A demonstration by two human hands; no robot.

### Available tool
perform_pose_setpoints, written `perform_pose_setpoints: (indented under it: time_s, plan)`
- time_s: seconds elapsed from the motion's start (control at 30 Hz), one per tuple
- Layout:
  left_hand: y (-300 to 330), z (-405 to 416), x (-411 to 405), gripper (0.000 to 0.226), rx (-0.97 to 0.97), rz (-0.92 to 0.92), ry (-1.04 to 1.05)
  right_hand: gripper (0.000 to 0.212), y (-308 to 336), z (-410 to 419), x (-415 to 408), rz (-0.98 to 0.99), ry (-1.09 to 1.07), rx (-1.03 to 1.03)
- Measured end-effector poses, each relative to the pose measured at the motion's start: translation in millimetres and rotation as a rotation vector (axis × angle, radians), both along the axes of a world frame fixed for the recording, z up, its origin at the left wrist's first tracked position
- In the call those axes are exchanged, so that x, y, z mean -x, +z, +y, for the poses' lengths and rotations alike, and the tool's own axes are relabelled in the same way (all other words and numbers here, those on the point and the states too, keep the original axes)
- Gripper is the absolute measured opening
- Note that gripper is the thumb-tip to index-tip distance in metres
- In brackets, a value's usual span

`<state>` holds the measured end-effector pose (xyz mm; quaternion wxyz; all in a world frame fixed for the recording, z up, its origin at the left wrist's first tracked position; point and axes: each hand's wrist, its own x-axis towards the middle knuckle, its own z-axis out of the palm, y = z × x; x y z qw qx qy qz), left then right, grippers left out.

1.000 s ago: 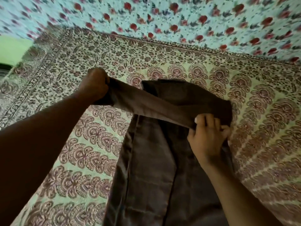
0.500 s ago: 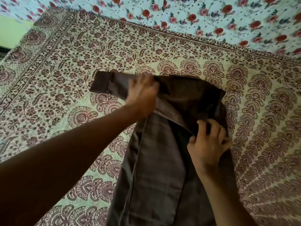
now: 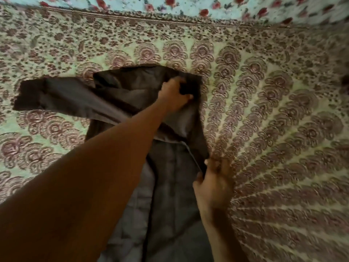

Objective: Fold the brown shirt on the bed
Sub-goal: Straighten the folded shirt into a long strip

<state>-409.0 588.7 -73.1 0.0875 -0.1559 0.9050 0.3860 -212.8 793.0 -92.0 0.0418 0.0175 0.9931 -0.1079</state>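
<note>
The brown shirt (image 3: 170, 195) lies lengthwise on the patterned bedspread (image 3: 273, 129), its body running toward me. One sleeve (image 3: 62, 93) stretches flat out to the left across the top of the shirt. My left hand (image 3: 174, 94) reaches across to the shirt's upper right corner and grips the cloth there, fingers curled into the fabric. My right hand (image 3: 213, 184) pinches the shirt's right edge lower down, at the fold line. My left forearm hides the shirt's middle left part.
A floral sheet with red roses (image 3: 188, 6) lies along the far edge of the bedspread. Bedspread extends on both sides of the shirt.
My left hand let go of the sleeve, left it lying flat to the left, and moved right to the shirt's upper right corner. My right hand slid lower along the right edge.
</note>
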Motion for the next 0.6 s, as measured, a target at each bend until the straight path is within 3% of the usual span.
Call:
perform_pose_setpoints:
  time_s: [0.23, 0.4, 0.53, 0.6]
  plan:
    - [18, 26, 11, 0.037, 0.269, 0.001, 0.092, 0.054, 0, 27, -54, 0.013, 0.115, 0.105]
    - [25, 48, -16, 0.043, 0.208, 0.097, 0.103, 0.065, -4, 41, -90, 0.037, 0.292, 0.305]
    - [24, 69, -90, 0.029, 0.237, 0.335, -0.035, 0.076, 6, 49, -118, -0.003, 0.067, 0.195]
    - [16, 77, -137, 0.029, 0.11, 0.287, -0.154, 0.077, 8, 53, -130, -0.05, 0.013, 0.204]
